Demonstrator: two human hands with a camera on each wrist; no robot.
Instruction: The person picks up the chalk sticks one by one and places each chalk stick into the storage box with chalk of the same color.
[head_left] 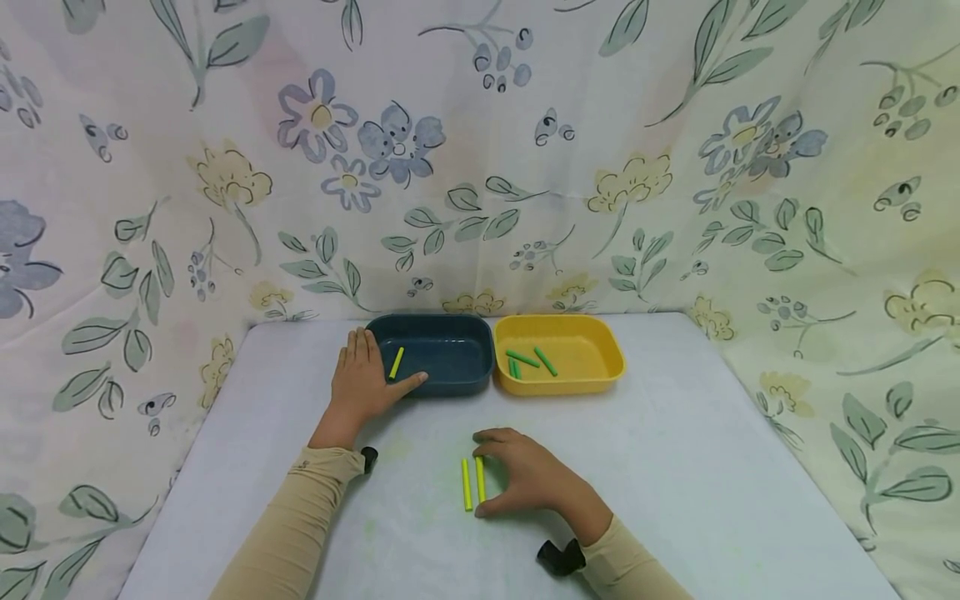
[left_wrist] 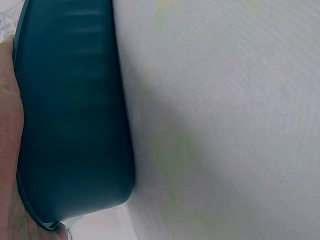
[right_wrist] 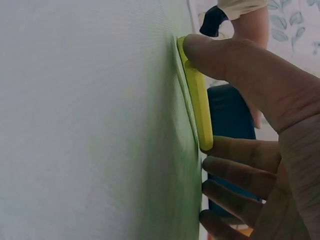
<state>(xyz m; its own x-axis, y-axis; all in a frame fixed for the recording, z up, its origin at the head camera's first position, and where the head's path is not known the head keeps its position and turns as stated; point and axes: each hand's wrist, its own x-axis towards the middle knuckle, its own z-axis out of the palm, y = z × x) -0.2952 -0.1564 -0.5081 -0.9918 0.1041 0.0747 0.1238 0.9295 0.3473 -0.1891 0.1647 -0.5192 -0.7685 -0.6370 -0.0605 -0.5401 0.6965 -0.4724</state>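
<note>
My left hand [head_left: 362, 379] rests across the left front corner of a dark blue tray [head_left: 457, 388], fingers straight along its left rim and thumb over the front rim. One yellow chalk stick [head_left: 396, 363] leans inside that tray. In the left wrist view, the tray's ribbed outer wall [left_wrist: 75, 125] fills the area beside the palm. My right hand [head_left: 536, 475] pinches a yellow chalk stick [right_wrist: 201, 107] lengthwise, thumb at its near end and index finger at its far end, close to the white cloth. A second yellow chalk stick [head_left: 467, 485] lies just left of it.
Against the blue tray's right side stands a yellow tray [head_left: 585, 385] holding several green chalk sticks [head_left: 546, 362]. White cloth [head_left: 712, 467] with faint green and yellow smudges covers the table. A floral curtain [head_left: 480, 167] rises behind and at both sides.
</note>
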